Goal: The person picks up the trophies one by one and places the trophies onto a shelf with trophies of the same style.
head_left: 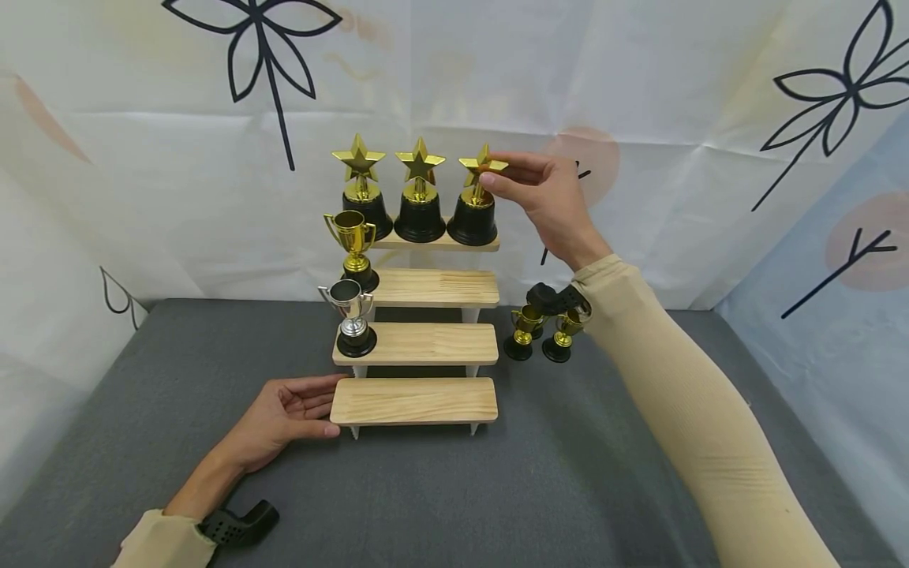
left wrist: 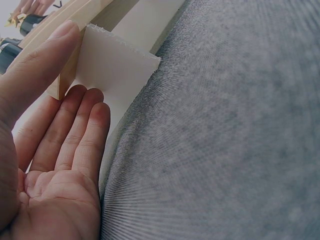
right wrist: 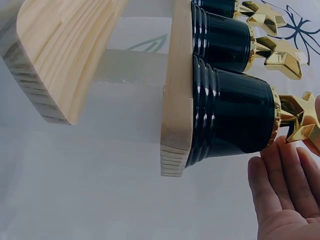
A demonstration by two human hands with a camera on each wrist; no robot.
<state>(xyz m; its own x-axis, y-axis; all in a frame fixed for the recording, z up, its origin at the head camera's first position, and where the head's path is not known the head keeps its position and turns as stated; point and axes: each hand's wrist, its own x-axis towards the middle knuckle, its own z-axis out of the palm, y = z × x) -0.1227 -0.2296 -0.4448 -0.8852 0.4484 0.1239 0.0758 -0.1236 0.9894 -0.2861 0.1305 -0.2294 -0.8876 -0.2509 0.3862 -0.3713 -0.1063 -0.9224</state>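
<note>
At the right end of the top shelf, my right hand pinches the gold star of a star trophy between thumb and fingers. Its black base rests flat on the wood in the right wrist view, the other fingers loosely extended below the star. Two matching star trophies, one in the middle and one at the left, share that shelf. Low on the left, my left hand lies against the end of the bottom step of a wooden tiered stand, fingers nearly straight at its white support.
A gold cup trophy stands at the left of the second step down, a silver cup trophy on the step below. Right of the stand, small gold cups stand on the grey tabletop, partly behind the right wrist camera. A patterned white cloth hangs behind.
</note>
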